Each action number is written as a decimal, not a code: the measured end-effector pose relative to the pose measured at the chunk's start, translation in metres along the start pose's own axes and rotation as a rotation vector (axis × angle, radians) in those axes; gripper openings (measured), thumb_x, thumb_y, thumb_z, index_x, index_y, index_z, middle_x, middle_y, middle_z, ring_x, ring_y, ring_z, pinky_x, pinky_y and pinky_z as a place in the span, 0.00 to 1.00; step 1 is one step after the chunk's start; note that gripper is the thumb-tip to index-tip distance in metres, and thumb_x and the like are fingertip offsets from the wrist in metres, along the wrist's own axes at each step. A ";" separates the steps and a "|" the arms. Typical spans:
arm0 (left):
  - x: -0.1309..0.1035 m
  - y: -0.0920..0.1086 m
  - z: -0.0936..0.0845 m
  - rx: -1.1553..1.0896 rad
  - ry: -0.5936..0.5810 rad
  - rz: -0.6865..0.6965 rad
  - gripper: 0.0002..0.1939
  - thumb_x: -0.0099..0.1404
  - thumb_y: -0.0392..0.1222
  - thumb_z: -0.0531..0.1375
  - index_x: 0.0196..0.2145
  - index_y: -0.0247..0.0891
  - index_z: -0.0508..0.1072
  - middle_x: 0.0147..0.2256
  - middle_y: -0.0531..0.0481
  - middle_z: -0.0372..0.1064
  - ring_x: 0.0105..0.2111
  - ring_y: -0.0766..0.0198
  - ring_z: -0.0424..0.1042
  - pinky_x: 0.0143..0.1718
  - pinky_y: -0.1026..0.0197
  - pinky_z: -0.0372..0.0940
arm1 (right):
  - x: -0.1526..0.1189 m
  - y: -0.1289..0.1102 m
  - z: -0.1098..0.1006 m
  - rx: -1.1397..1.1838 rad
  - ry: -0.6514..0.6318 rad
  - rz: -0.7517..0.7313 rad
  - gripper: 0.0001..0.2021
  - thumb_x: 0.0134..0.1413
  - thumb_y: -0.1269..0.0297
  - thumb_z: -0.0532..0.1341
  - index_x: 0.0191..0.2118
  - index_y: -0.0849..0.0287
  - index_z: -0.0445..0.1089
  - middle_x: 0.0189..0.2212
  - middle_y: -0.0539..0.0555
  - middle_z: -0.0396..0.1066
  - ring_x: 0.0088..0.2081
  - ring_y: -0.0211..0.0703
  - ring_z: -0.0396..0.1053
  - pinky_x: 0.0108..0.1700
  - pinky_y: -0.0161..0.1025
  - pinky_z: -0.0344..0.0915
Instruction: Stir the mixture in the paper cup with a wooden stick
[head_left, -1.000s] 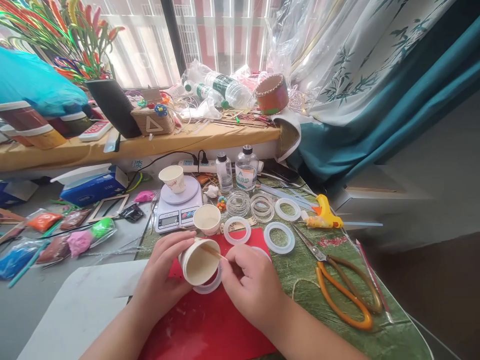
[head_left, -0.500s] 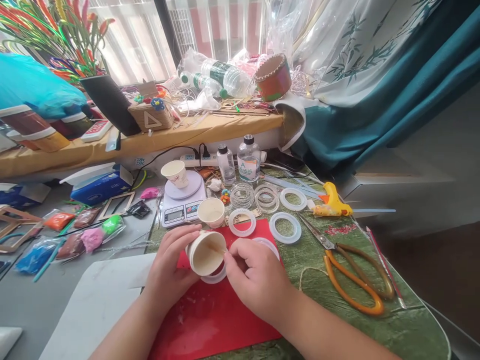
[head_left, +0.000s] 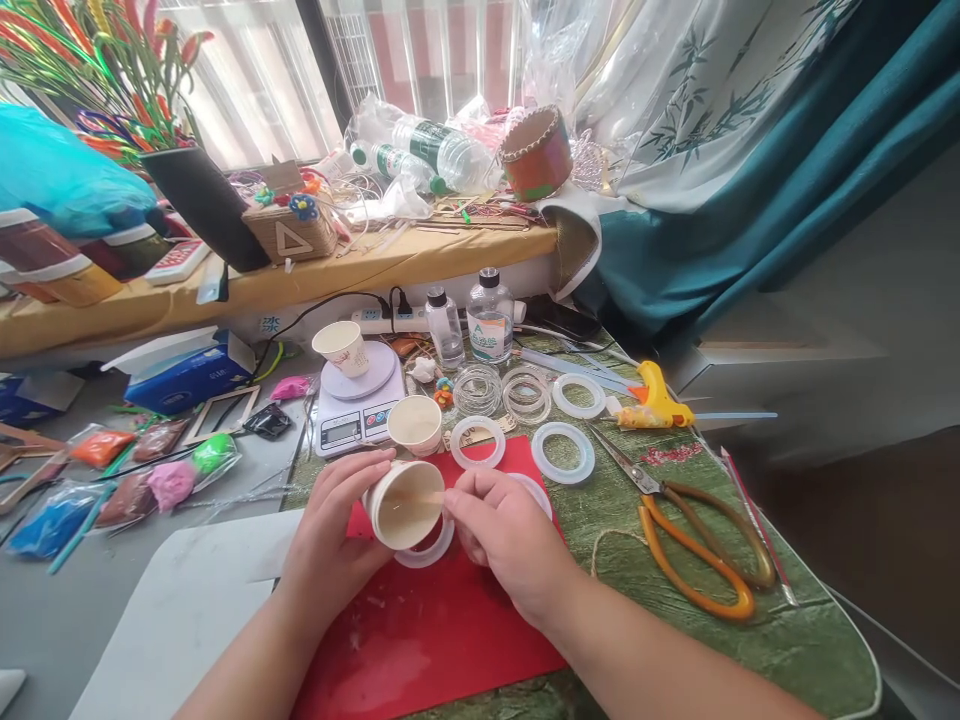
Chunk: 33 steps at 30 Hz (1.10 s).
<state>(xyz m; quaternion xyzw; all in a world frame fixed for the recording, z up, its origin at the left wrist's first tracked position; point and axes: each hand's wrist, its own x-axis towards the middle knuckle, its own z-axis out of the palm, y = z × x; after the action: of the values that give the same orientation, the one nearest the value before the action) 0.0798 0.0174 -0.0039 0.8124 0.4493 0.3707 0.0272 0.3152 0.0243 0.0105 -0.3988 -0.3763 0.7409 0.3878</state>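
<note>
My left hand (head_left: 341, 525) is wrapped round a paper cup (head_left: 405, 515), tilted so its mouth faces me and to the right. Between the thumb and fingers of my right hand (head_left: 502, 525) is a thin wooden stick (head_left: 421, 496) that reaches into the cup. What lies at the bottom of the cup is hard to make out. Under the cup, a white ring mold (head_left: 427, 550) lies on a red sheet (head_left: 435, 640). Another ring mold (head_left: 536, 495) is partly hidden behind my right hand. A second paper cup (head_left: 415, 425) stands just behind the held one.
A digital scale (head_left: 352, 430) bears a third paper cup (head_left: 341, 350). Two clear bottles (head_left: 489, 325) with black caps stand behind several ring molds (head_left: 562, 453). Scissors (head_left: 694, 550), a yellow glue gun (head_left: 652, 398) and a pencil (head_left: 757, 525) lie right. Clay packets (head_left: 172, 485) lie left.
The stick has swung inside the cup and more of it now shows at the rim. My right hand has turned slightly. The whole view has shifted a little, so things sit further left.
</note>
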 end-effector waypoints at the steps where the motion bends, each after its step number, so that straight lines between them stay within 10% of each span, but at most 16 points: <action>1: 0.000 0.000 0.000 0.002 -0.002 -0.001 0.28 0.75 0.41 0.68 0.68 0.50 0.67 0.61 0.39 0.77 0.61 0.46 0.78 0.59 0.41 0.76 | 0.001 0.000 -0.001 0.018 0.029 -0.018 0.19 0.57 0.46 0.70 0.30 0.52 0.63 0.17 0.39 0.56 0.21 0.34 0.48 0.25 0.35 0.47; 15: 0.001 0.001 0.001 0.010 -0.010 0.001 0.27 0.75 0.43 0.69 0.67 0.50 0.68 0.60 0.40 0.77 0.61 0.47 0.78 0.60 0.43 0.75 | -0.009 -0.005 -0.004 -0.668 0.134 -0.415 0.13 0.64 0.61 0.61 0.27 0.53 0.61 0.23 0.46 0.62 0.27 0.39 0.58 0.31 0.39 0.51; 21: 0.000 -0.001 0.002 0.007 0.004 0.019 0.26 0.75 0.43 0.68 0.67 0.46 0.69 0.60 0.39 0.76 0.61 0.49 0.77 0.60 0.46 0.74 | -0.008 -0.003 -0.002 -0.367 0.031 -0.231 0.13 0.67 0.55 0.61 0.31 0.54 0.66 0.25 0.46 0.65 0.28 0.40 0.63 0.31 0.36 0.60; 33: 0.001 0.000 0.002 0.008 -0.001 0.016 0.24 0.77 0.43 0.67 0.66 0.46 0.69 0.60 0.39 0.76 0.61 0.49 0.77 0.60 0.46 0.74 | -0.009 -0.004 -0.003 -0.656 0.103 -0.384 0.13 0.66 0.60 0.59 0.29 0.54 0.62 0.24 0.46 0.64 0.27 0.39 0.61 0.31 0.37 0.54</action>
<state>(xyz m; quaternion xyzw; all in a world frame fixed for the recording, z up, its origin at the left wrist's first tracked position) 0.0815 0.0188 -0.0047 0.8162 0.4443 0.3688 0.0211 0.3227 0.0194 0.0155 -0.4608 -0.6412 0.4741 0.3896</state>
